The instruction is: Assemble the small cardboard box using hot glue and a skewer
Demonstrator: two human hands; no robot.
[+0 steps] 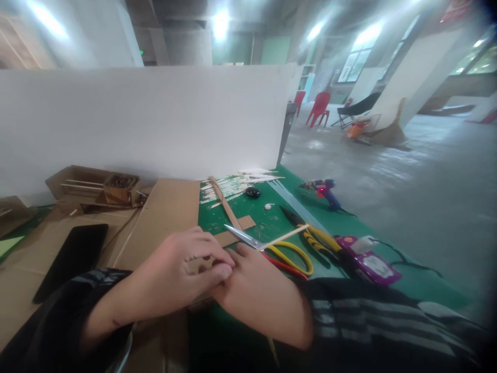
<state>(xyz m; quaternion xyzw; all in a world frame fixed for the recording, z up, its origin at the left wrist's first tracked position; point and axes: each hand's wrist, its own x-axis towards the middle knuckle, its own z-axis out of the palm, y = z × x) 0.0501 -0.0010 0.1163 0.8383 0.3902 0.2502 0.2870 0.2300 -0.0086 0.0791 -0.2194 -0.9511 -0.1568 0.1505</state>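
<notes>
My left hand (190, 267) is closed, its thumb and index fingertips together against my right hand. Through the gap under its index finger shows a light brown piece with dark spots or holes; I cannot tell whether it is held. My right hand (262, 290) is bent inward with curled fingers, mostly hidden from above. Just beyond it lie scissors (287, 259) with red and yellow handles, blades open to the left. A thin wooden stick (285, 237) crosses them. Yellow-and-black pliers (316, 241) rest to the right, and cardboard strips (229, 207) lie ahead.
Several thin sticks (229, 189), a black round object (253, 192) and clear glue sticks (298, 204) lie on the green table. Right are a glue gun (326, 192) and purple power strip (368, 261). Left are a phone (73, 259), cardboard (166, 212) and a cardboard box (77, 181). A white partition (147, 119) stands behind.
</notes>
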